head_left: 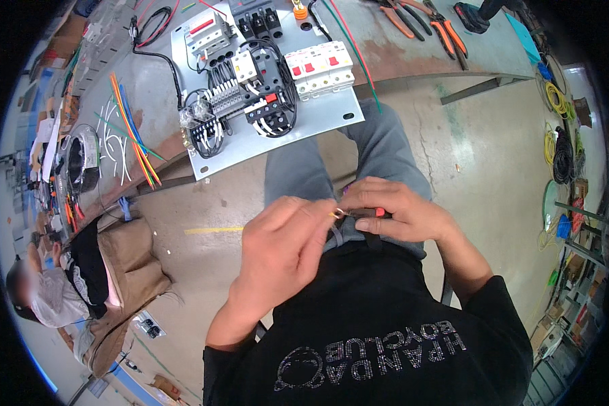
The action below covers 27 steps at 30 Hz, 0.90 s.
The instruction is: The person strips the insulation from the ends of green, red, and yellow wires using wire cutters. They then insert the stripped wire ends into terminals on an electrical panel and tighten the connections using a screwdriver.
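Though half-hidden, tool [379, 212]; right hand [407, 211] around it.

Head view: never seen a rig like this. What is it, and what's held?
No robot here, just a left hand and a right hand, both bare. The single picture comes from the left of two fisheye cameras worn on the head, looking down, so straight edges bend. On the bench lie a metal panel carrying electrical parts, loose coloured wires and orange-handled pliers. The left hand pinches something thin and yellowish, too small to identify; the right hand holds a red-and-dark item, partly hidden.
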Tool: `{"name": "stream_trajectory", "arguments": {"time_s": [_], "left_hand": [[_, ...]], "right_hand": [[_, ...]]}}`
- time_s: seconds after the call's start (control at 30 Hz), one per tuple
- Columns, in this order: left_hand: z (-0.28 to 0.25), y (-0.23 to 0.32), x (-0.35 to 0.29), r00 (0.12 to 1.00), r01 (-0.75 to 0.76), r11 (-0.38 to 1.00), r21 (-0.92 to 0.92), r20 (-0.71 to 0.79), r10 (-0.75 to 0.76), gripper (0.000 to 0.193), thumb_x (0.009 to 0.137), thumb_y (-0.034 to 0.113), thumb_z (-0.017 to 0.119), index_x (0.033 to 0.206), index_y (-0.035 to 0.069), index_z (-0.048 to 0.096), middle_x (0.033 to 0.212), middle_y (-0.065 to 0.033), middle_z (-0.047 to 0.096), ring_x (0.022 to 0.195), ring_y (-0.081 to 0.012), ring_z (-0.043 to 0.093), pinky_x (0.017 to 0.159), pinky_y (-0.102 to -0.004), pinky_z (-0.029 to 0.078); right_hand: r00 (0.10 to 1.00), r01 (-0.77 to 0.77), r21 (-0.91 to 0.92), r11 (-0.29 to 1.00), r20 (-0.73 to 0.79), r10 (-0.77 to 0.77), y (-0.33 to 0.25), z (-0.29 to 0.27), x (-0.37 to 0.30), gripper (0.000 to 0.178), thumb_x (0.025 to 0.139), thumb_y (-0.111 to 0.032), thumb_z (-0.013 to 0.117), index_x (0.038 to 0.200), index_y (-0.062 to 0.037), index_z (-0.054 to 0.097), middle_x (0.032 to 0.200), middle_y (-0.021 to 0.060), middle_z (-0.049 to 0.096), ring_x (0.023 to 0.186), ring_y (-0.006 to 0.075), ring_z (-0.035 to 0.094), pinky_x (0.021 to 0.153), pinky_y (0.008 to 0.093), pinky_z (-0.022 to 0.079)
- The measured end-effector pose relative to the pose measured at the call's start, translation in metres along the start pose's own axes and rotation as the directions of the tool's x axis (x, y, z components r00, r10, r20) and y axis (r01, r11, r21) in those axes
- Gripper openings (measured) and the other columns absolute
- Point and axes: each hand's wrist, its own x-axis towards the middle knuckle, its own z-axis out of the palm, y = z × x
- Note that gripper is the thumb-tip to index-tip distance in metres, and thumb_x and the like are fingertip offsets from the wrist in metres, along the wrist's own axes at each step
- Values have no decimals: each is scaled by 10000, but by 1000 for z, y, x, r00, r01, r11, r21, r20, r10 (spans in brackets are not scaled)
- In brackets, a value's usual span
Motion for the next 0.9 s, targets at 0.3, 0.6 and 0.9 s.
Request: {"name": "stream_trajectory", "arguments": {"time_s": [0.3,0.6,0.9], "left_hand": [[10,1,-1,984,174,984,-42,-27,-175,158,923,3,723,1079,13,740,849,-126,700,716,-293,675,635,-369,531],[16,-3,-10,969,241,967,-83,81,-235,170,959,5,666,1115,31,727,860,-155,684,744,-343,672,665,-396,531],[28,-13,-18,974,222,952,-212,95,-206,107,997,79,656,1077,21,697,886,-165,701,783,-371,689,689,-415,544]], "right_hand": [[879,-338,637,693,-50,475,-24,14,-2,193,927,-119,810,1042,-42,675,891,-29,633,832,41,558,750,235,472],[883,-351,484,802,-115,455,-30,22,12,174,975,-156,756,931,-20,657,782,-39,579,759,41,500,661,253,441],[920,-290,248,925,-194,340,-31,15,10,126,919,-114,759,974,-12,709,809,66,623,736,166,585,692,313,463]]}}
